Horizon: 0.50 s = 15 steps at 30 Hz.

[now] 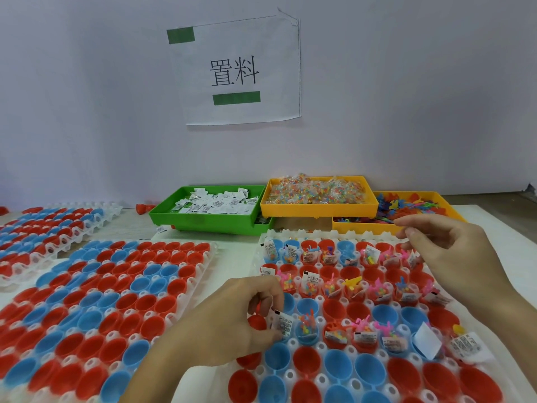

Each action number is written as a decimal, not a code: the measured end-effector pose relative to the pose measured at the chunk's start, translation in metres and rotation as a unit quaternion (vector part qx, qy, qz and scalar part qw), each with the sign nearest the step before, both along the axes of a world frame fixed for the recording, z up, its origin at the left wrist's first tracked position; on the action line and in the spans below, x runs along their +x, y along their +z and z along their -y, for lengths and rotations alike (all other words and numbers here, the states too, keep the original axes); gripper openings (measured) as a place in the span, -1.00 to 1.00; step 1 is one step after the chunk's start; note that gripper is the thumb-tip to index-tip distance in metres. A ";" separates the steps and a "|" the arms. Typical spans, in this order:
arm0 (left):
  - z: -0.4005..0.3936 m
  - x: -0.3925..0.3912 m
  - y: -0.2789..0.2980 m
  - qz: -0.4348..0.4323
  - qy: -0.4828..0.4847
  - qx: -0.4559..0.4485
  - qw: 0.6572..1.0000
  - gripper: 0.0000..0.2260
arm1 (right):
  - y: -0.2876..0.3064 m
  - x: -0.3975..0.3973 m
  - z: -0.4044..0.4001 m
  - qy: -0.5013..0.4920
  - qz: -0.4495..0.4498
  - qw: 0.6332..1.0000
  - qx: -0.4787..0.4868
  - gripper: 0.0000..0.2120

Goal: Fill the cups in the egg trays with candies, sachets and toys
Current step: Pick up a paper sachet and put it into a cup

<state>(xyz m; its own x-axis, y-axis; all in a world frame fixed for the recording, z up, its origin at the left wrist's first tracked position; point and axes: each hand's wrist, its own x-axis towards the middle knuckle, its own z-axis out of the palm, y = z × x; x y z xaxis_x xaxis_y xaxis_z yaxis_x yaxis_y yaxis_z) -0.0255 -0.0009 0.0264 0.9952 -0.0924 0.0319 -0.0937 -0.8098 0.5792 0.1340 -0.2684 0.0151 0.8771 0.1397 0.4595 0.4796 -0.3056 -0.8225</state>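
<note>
Head view looks down on the right-hand egg tray (319,379), its red and blue cups part filled: the far rows hold candies, sachets and small toys, the near rows stand bare. The left hand (232,318) curls its fingers round a white sachet (283,322) at the tray's left edge, just over a cup. The right hand (447,251) hovers above the far right corner, fingers loosely bent and holding nothing. Behind sit a green bin (209,221) of sachets, a yellow bin (316,209) of candy packets and another yellow bin (360,228) of toys.
</note>
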 end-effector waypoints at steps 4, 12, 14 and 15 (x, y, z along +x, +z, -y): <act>0.001 -0.003 0.004 0.021 0.002 -0.034 0.999 -0.80 | -0.001 0.002 0.002 0.000 -0.002 1.000 0.008 -0.77; 0.004 -0.002 0.008 0.050 0.005 -0.047 0.998 -0.90 | 0.000 0.002 0.000 -0.001 -0.003 1.000 0.004 -0.80; 0.002 -0.003 0.008 0.039 0.006 -0.047 0.998 -0.90 | 0.000 0.001 0.001 -0.001 -0.004 1.000 0.003 -0.80; 0.002 -0.003 0.008 0.034 0.006 -0.044 0.998 -0.89 | 0.000 0.001 0.000 -0.001 -0.004 1.000 0.004 -0.80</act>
